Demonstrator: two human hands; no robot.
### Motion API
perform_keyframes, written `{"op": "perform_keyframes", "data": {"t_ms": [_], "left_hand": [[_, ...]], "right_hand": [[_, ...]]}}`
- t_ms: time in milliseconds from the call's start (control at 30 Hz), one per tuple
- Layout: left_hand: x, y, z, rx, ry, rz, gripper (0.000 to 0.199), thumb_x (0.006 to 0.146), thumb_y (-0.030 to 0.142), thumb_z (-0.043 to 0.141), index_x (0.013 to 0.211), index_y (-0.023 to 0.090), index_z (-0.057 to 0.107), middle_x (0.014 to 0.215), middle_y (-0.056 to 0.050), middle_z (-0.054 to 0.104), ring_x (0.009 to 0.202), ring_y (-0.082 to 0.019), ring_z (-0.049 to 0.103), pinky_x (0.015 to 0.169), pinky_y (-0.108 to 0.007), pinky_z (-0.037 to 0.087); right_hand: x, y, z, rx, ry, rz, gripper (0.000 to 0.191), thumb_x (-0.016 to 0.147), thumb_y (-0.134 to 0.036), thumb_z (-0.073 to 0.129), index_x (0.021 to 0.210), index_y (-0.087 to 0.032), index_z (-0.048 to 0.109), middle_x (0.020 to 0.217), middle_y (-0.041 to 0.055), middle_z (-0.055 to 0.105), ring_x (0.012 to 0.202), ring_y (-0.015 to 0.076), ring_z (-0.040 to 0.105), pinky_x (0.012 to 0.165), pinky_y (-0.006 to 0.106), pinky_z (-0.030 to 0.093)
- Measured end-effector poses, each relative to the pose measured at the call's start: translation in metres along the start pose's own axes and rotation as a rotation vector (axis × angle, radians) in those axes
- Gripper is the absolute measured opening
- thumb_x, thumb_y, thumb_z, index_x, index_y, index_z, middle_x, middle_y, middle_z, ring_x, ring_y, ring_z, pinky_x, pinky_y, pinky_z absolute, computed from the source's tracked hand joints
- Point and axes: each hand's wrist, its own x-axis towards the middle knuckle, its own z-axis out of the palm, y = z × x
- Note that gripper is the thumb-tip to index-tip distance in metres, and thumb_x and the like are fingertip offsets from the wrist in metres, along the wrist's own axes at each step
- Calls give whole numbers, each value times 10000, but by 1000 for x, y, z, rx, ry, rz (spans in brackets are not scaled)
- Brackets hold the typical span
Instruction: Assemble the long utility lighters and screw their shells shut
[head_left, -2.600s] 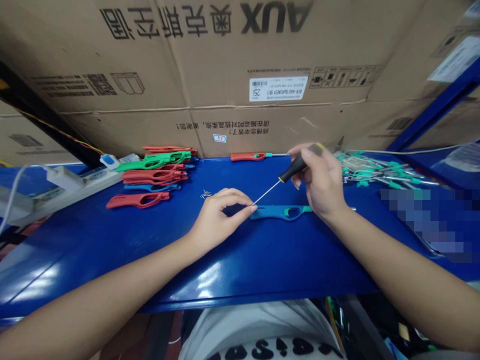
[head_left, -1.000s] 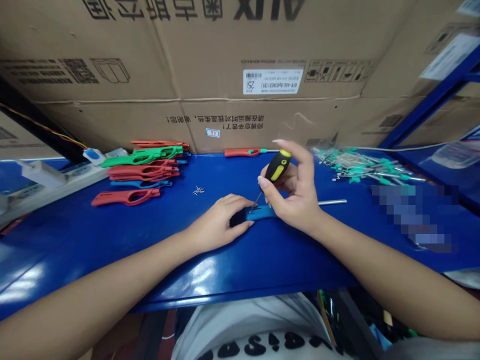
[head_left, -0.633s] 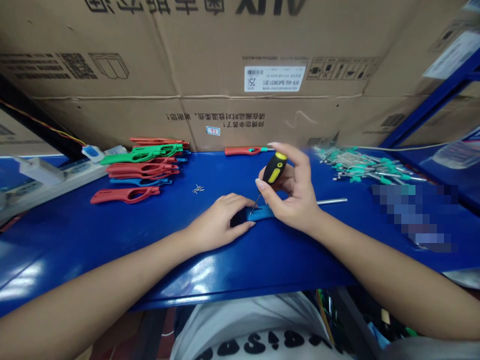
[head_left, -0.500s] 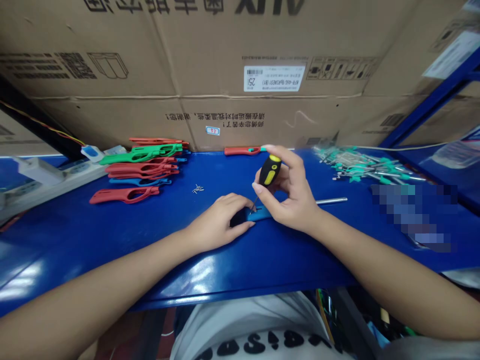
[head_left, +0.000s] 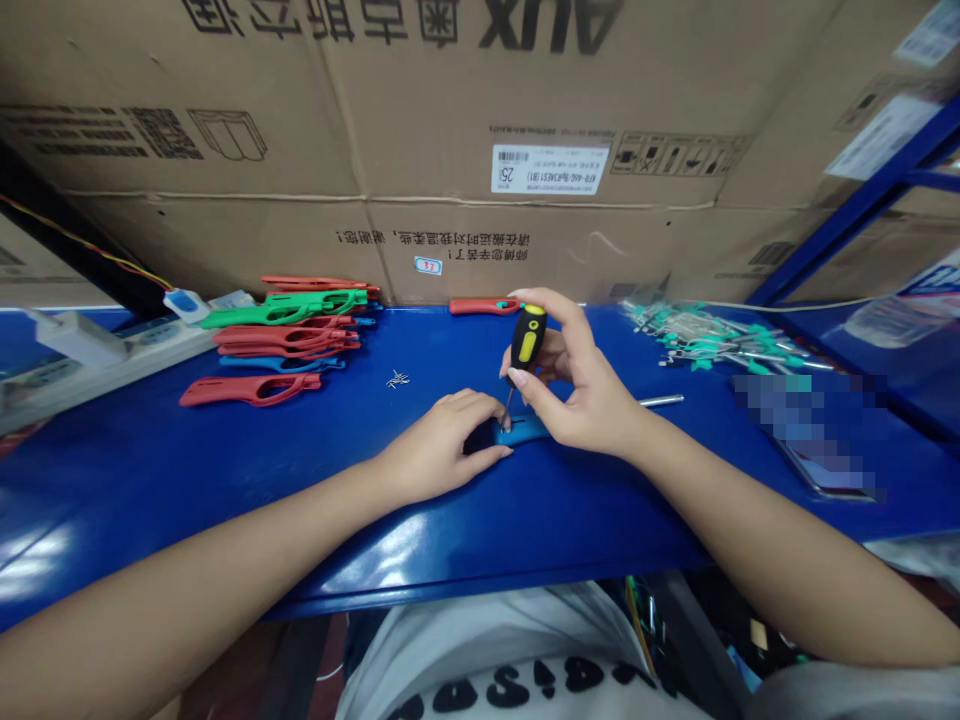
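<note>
My right hand (head_left: 581, 385) grips a black and yellow screwdriver (head_left: 528, 340), its shaft pointing down. The tip meets the near end of a blue lighter (head_left: 521, 432) lying on the table, close to my left fingertips. Thumb and fingers of my left hand (head_left: 450, 440) pinch the lighter's left end. A metal tube (head_left: 662, 401) sticks out to the right from behind my right hand, in line with the lighter. A small heap of screws (head_left: 397, 379) lies to the left of the hands.
Red, green and blue lighter casings (head_left: 274, 340) are stacked at the left beside a power strip (head_left: 142, 355). A red lighter (head_left: 480, 306) lies by the cardboard (head_left: 420, 215). Metal tubes with teal parts (head_left: 720, 335) are piled at right, near a blurred-out flat object (head_left: 814, 440).
The screwdriver handle has tilted more upright and moved slightly left and down with my right hand. My left hand stays on the blue lighter. The view has shifted a little.
</note>
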Motion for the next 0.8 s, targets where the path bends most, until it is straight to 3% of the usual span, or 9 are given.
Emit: {"op": "perform_keyframes", "data": {"t_ms": [267,433,633,733,800], "left_hand": [[-1,2,-1,14,-9,-8,163,919,281,661,1053,208,604,1087,-54,682,1071,-241,618,977,-420,476],[-1,0,0,20,-5,-4,208,915,279,667,1100,206,606,1168,-74,675,1116,-253,611,1004,-432,467],[0,0,0,22,1,7,190,919,276,663,1078,194,598,1101,-62,674,1069,-239,619,978,-420,481],[0,1,0,43,5,24,167,941,297,636,1070,197,601,1105,-63,672,1067,-237,617,977,-419,480],[1,1,1,57,4,25,158,944,308,632,1055,200,604,1088,-57,674,1051,-234,615,966,-415,483]], "right_hand": [[13,-15,-4,-150,-118,-27,597,983,-283,528,1512,-287,252,1050,74,657,771,195,692,600,312,608],[19,-16,-2,-286,-139,-101,613,964,-245,541,1514,-271,273,1235,103,639,771,190,675,699,363,608],[8,8,2,-295,17,-132,687,947,-365,619,1520,-291,248,1206,89,656,666,150,638,643,333,600],[5,14,2,-358,71,-196,689,921,-477,639,1487,-297,291,1400,130,550,783,183,672,683,358,606],[5,12,1,-345,60,-203,593,980,-461,544,1487,-285,293,1439,136,517,878,195,682,723,353,606]]}}
